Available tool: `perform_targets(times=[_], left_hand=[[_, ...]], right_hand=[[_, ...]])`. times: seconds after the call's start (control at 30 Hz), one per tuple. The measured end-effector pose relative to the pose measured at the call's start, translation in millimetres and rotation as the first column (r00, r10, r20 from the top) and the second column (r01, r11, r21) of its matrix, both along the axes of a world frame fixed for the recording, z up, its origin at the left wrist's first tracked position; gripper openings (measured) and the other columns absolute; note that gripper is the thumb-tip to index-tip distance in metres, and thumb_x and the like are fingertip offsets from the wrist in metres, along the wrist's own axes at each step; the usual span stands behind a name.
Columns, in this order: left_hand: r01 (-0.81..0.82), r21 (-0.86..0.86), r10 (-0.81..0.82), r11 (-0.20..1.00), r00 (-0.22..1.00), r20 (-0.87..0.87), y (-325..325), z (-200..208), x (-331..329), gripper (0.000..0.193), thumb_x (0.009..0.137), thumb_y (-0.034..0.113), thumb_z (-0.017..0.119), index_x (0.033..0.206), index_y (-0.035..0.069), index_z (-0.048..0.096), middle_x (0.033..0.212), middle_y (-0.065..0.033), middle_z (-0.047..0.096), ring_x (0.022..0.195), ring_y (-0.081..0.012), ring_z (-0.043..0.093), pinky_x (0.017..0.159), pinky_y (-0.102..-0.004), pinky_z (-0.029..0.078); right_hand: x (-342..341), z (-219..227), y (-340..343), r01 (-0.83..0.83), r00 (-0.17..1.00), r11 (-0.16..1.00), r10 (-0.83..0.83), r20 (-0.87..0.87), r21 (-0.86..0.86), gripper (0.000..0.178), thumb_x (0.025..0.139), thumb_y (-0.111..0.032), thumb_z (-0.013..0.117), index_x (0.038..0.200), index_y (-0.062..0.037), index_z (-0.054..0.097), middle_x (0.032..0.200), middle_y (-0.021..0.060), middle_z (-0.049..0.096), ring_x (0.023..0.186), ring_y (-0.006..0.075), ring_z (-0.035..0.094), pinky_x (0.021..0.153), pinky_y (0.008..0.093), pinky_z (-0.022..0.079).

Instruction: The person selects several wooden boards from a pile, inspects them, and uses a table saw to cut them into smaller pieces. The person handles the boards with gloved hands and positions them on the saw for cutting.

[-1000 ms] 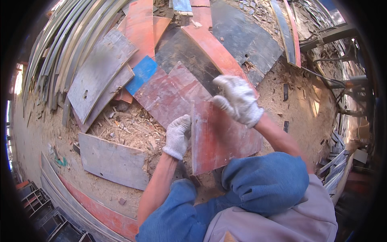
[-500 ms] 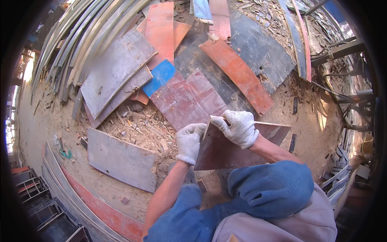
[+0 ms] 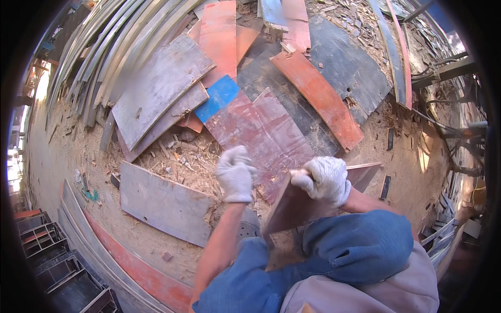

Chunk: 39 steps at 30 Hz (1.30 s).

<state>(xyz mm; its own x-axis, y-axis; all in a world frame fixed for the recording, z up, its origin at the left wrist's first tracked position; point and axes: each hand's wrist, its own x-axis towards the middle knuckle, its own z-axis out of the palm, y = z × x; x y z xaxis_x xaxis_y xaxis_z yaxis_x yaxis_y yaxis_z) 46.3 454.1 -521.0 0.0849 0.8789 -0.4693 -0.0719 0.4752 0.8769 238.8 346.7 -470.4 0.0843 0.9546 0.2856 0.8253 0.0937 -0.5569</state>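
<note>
Just in front of our knees, we are gripping a brown board [image 3: 290, 208] by its upper corner with the right hand [image 3: 324, 180], fingers closing over the edge, so that it is standing tilted above the ground. To its left, the left hand [image 3: 236, 176] is hovering apart from the board with fingers curling; blur is keeping us from telling whether it is holding anything small.

We are judging the handling of this board to be midway: it is raised and in our grip, but not yet lying flat or free. Farther off, a red-brown board [image 3: 271, 133] with a blue end, an orange plank [image 3: 318, 99] and a black board [image 3: 349, 62] are lying loosely, not squared into a stack. To the left, grey boards [image 3: 162, 88] are overlapping beside long strips [image 3: 112, 49]. How many are finished with, we are not able to tell.

At the near left edge, dark frames resembling open crates [image 3: 62, 284] are standing; we are making out no clear contents. Wood scraps [image 3: 185, 161] are lying loose on the ground.
</note>
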Motion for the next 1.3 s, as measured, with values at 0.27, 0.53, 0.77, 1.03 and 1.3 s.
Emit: perform_targets(times=[0.27, 0.53, 0.77, 1.03, 1.3], left_hand=[[0.37, 0.572, -0.134, 0.732, 0.901, -0.412, -2, 21, -35, 0.052, 0.094, 0.021, 0.084, 0.136, -0.001, 0.065, 0.122, -0.0115, 0.073, 0.094, -0.0185, 0.072, 0.087, -0.0305, 0.059], [0.123, 0.097, -0.116, 0.988, 0.99, -0.079, -9, 44, -104, 0.046, 0.09, 0.026, 0.087, 0.124, 0.0, 0.069, 0.114, -0.0048, 0.073, 0.101, -0.0155, 0.067, 0.09, -0.0316, 0.055], [-0.644, 0.115, 0.642, 0.756, 0.764, 0.062, 30, 19, -249, 0.07, 0.098, 0.051, 0.073, 0.142, -0.001, 0.058, 0.143, -0.0162, 0.063, 0.132, -0.032, 0.057, 0.113, -0.0488, 0.046], [-0.771, -0.124, 0.769, 0.624, 0.579, 0.27, -4, -61, -324, 0.069, 0.1, 0.049, 0.069, 0.142, -0.005, 0.056, 0.14, -0.0206, 0.064, 0.121, -0.0353, 0.065, 0.102, -0.049, 0.056], [0.285, -0.208, -0.28, 0.936, 0.959, 0.054, -60, -15, -129, 0.096, 0.095, 0.063, 0.071, 0.158, -0.002, 0.04, 0.153, -0.0174, 0.053, 0.136, -0.026, 0.057, 0.111, -0.0421, 0.05]], right_hand=[[16, 0, 29, 0.105, 0.994, 0.993, -0.107, -0.034, -0.059, 0.041, 0.094, -0.041, 0.078, 0.072, -0.0083, 0.067, 0.065, 0.0168, 0.062, 0.058, 0.0361, 0.066, 0.051, 0.0427, 0.049], [67, 34, 87, 0.271, 0.958, 0.93, -0.235, -0.167, 0.247, 0.063, 0.094, -0.051, 0.077, 0.131, -0.0022, 0.062, 0.117, 0.0212, 0.068, 0.109, 0.0365, 0.068, 0.093, 0.0463, 0.056], [79, -89, 31, 0.357, 0.921, 0.773, -0.385, 0.059, -0.524, 0.091, 0.09, -0.051, 0.079, 0.151, 0.0076, 0.045, 0.141, 0.0312, 0.06, 0.131, 0.0414, 0.06, 0.111, 0.0499, 0.048], [36, -102, 44, -0.016, 0.952, 0.611, -0.232, -0.199, -0.791, 0.084, 0.079, -0.052, 0.086, 0.127, 0.0126, 0.065, 0.104, 0.0241, 0.077, 0.096, 0.0357, 0.076, 0.089, 0.0423, 0.058], [59, -89, -7, -0.319, 0.014, 0.762, -0.591, -0.807, -0.563, 0.028, 0.101, -0.028, 0.075, 0.106, -0.0008, 0.075, 0.095, 0.0038, 0.075, 0.084, 0.0121, 0.071, 0.078, 0.0302, 0.058]])
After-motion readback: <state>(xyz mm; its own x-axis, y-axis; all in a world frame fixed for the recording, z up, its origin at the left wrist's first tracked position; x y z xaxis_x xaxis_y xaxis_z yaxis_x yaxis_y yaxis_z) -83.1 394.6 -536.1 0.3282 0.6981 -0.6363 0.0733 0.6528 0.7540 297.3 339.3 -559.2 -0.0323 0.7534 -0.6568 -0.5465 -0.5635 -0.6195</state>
